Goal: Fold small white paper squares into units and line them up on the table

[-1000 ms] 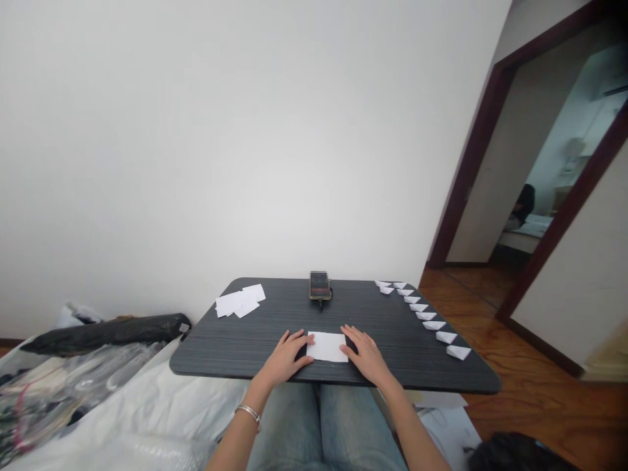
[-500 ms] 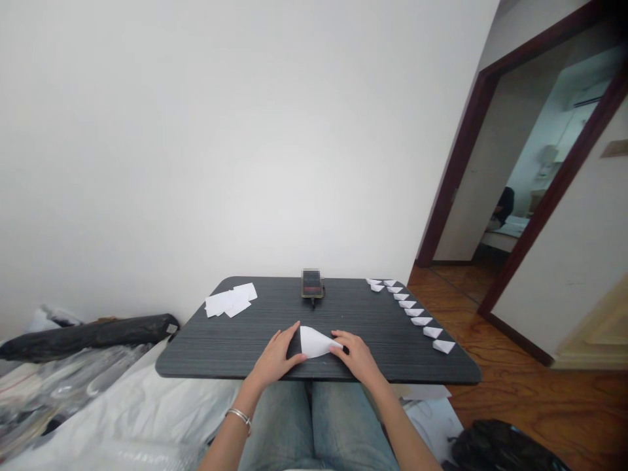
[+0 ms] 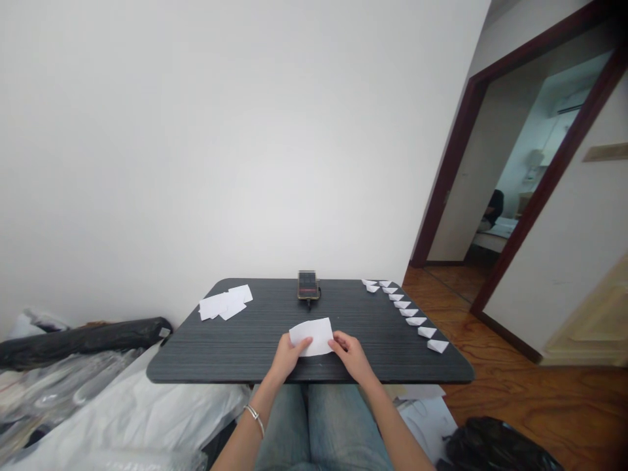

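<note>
A white sheet of paper is held just over the near middle of the dark table. My left hand pinches its left edge, thumb on top and fingers behind. At the right edge, my right hand grips it between thumb and fingers. The sheet is spread out between both hands, its upper edge slightly uneven. Several folded white paper pieces run in a line along the table's right side. At the left lie several loose flat paper sheets, overlapping each other.
A phone-like device with a cable stands at the table's back, near the white wall. Plastic-wrapped goods and a long black roll lie left of the table. A black bag is on the wooden floor at right, below a doorway.
The paper was curled into a cone-like shape with its point to the right; now it is opened out flatter. My left hand has closed onto its left edge.
</note>
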